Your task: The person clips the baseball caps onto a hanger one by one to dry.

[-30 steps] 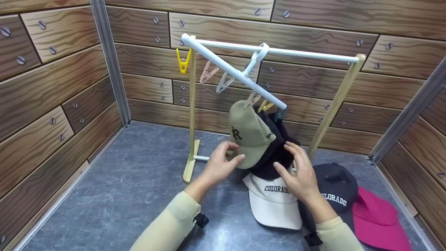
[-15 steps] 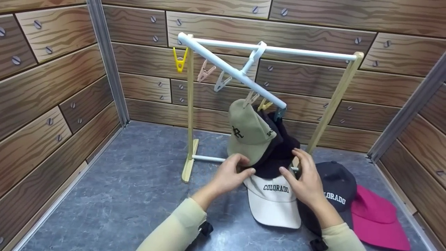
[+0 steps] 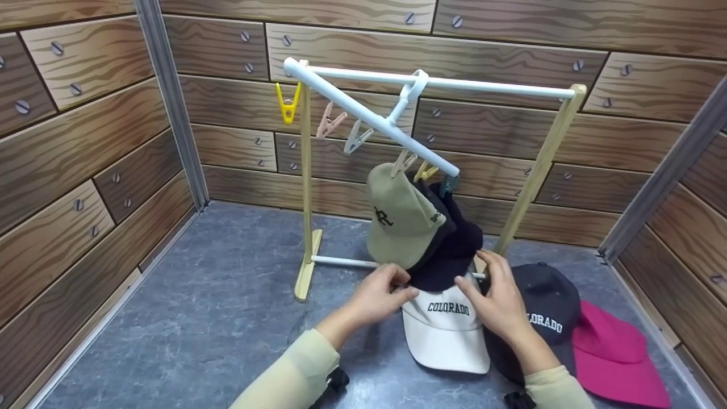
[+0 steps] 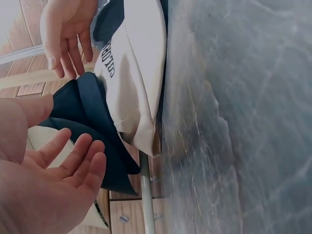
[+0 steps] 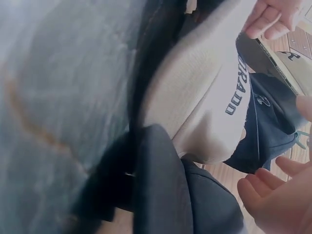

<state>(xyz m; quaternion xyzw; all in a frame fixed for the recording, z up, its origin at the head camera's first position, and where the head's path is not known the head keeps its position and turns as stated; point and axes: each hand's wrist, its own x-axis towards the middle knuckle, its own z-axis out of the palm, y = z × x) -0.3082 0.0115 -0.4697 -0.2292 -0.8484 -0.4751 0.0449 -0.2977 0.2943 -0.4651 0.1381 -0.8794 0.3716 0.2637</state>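
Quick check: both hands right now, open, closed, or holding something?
Left hand: open, fingers loosely bent near the hanging dark caps, holding nothing.
Right hand: open, thumb apart from fingers, holding nothing.

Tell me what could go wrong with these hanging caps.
The hung caps crowd one end of the white hanger, which could tip on its single hook. The olive cap appears held by one pale clip; a tug might free it. The right hand, near the white cap, could nudge it.
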